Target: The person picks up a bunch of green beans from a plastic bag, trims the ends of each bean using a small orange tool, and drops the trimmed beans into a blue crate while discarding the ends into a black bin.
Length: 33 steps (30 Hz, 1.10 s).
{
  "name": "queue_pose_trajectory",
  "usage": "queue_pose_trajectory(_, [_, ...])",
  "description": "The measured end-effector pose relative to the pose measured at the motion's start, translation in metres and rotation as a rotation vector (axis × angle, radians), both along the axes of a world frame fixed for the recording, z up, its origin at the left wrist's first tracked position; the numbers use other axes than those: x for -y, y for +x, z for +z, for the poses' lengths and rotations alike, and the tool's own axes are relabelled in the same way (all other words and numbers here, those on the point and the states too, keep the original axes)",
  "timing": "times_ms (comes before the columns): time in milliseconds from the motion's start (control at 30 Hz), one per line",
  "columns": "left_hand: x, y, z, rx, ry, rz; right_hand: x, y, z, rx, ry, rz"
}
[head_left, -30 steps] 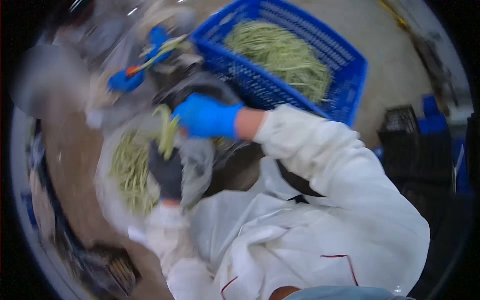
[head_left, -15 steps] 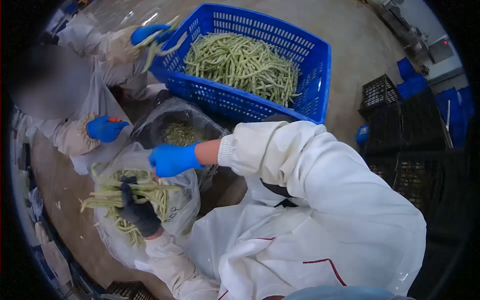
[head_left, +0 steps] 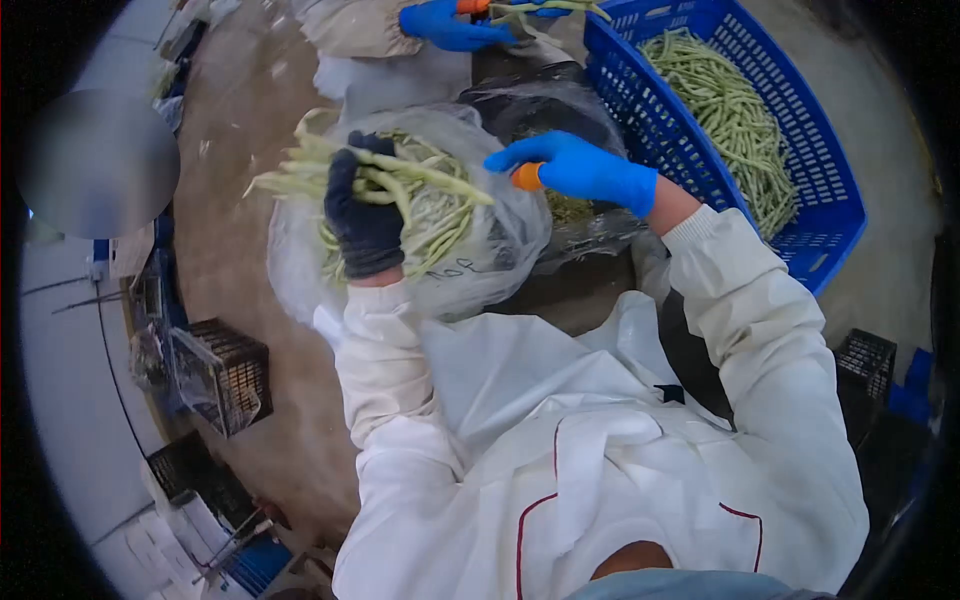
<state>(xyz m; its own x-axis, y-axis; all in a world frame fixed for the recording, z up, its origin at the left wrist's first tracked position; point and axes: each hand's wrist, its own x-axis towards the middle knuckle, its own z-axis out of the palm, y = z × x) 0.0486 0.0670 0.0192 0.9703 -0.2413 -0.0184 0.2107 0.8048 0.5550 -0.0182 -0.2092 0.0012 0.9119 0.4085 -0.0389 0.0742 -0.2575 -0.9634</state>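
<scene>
Beans [head_left: 305, 170] lie sideways in a worker's left hand [head_left: 372, 215], gloved in dark gray, its fingers and thumb closed around the bunch, directly above a clear bag [head_left: 508, 235] that holds more of the same. Pale green pods jut out on both sides of the grip. Handwriting [head_left: 450, 270] in dark marker runs across the front of the bag, a few characters long, too loosely drawn to read with certainty. Just to the right, the right hand [head_left: 595, 178], in a blue glove, curls around an orange handle [head_left: 528, 177], index finger stretched toward the bunch but apart from it; whether a blade is attached cannot be told. Behind that hand sits a dark bag [head_left: 545, 100] with green scraps [head_left: 570, 208] inside. Farther right, a blue crate [head_left: 655, 130] with slotted walls carries a heap of pods [head_left: 735, 125]; no brand can be read on it. At the top edge, a co-worker's blue-gloved hand [head_left: 455, 28] holds another orange handle. Red piping [head_left: 520, 540] trims the worker's white smock [head_left: 640, 500].
</scene>
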Motion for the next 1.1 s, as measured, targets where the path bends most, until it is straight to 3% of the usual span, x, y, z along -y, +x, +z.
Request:
queue_pose_trajectory(100, [0.014,-0.004,0.008,-0.006,0.026,0.061,-0.013,-0.012,0.014,-0.405,0.292,0.097])
queue_pose_trajectory(200, [0.015,-0.004,0.006,-0.011,0.01,0.059,-0.016,-0.018,0.027,-0.42,0.288,0.035])
queue_pose_trajectory(433, [0.047,-0.027,-0.02,0.085,0.261,0.0,-0.024,-0.024,0.032,0.083,-0.099,-0.307])
queue_pose_trajectory(500, [0.063,-0.04,-0.006,-0.038,0.28,-0.058,-0.027,-0.028,0.024,0.302,-0.16,-0.33])
queue_pose_trajectory(700, [0.069,-0.043,-0.009,-0.063,0.332,-0.035,-0.03,-0.032,0.012,0.57,-0.24,-0.266])
queue_pose_trajectory(1000, [0.061,-0.044,-0.01,-0.116,0.236,-0.143,-0.026,-0.035,0.025,0.736,-0.512,-0.005])
queue_pose_trajectory(1100, [0.06,-0.051,-0.008,-0.15,0.265,-0.215,-0.027,-0.035,0.029,0.844,-0.395,0.136])
